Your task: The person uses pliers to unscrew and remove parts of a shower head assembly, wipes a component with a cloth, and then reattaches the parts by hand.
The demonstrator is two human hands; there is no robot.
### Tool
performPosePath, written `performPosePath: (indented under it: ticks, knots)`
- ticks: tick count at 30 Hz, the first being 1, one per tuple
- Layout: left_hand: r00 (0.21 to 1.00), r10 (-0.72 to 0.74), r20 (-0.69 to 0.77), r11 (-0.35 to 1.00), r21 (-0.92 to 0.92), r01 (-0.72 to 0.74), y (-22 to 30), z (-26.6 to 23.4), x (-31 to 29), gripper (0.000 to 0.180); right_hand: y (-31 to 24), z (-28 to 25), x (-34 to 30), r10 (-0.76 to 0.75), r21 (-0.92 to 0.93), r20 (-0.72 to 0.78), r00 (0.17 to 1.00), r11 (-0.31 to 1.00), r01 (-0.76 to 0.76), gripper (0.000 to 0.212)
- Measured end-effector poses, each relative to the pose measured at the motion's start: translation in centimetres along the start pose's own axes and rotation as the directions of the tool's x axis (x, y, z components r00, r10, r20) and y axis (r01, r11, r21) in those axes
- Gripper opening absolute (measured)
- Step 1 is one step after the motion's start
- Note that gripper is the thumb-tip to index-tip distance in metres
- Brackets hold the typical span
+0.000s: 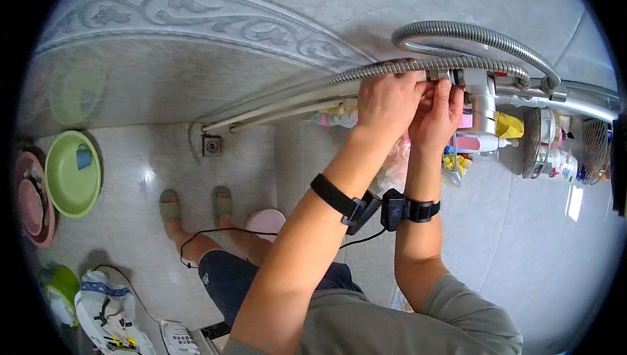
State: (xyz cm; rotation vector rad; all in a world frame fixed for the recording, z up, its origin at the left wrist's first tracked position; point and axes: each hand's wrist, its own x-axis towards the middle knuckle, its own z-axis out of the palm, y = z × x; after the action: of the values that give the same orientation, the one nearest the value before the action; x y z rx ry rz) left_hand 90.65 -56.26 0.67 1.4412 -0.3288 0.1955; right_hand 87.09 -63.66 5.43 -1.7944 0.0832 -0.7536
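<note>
A silver mixer valve is mounted at the wall, upper right. At its left end is a metal pipe fitting. My left hand is closed at the left end of this fitting, some of its fingertips hidden behind a ribbed metal hose. My right hand pinches the fitting from below, thumb and fingers close together beside the valve body. The hose runs just above both hands, and a second hose loops over it. Black straps with small boxes sit on both wrists.
Wire shelves with bottles stand right of the valve. Pale pipes run along the wall to the left. On the floor are a green basin, reddish basins, a drain and a pink stool-like round thing. A black cable hangs by my legs.
</note>
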Motion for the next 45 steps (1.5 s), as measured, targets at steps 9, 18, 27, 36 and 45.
performPosePath:
  ticks: [9, 18, 27, 36, 45]
  knots:
    - [0.999, 0.042, -0.004, 0.997, 0.064, -0.042, -0.7, 0.3, 0.1, 0.019, 0.5, 0.2, -0.1, -0.002, 0.041, -0.051, 0.999, 0.999, 0.004, 0.018]
    - [0.998, 0.051, -0.030, 0.992, 0.115, -0.047, -0.9, 0.3, 0.2, 0.017, 0.6, 0.6, -0.4, -0.033, 0.105, 0.004, 0.999, 0.994, 0.032, 0.015]
    - [0.992, 0.093, -0.083, 0.987, 0.136, -0.081, -1.1, 0.5, -0.1, 0.017, 0.6, 0.8, -0.1, -0.021, 0.103, -0.001, 1.000, 0.994, 0.021, 0.013]
    - [0.996, 0.069, -0.055, 0.986, 0.153, -0.060, -1.2, 0.5, -0.2, 0.020, -0.6, 1.0, 0.1, 0.051, 0.114, -0.063, 0.997, 0.993, -0.044, 0.010]
    - [0.996, 0.092, -0.016, 0.974, 0.207, -0.087, -1.4, 0.4, -0.1, 0.022, 0.0, 0.6, 0.4, 0.040, 0.193, 0.016, 0.999, 0.980, -0.043, 0.021]
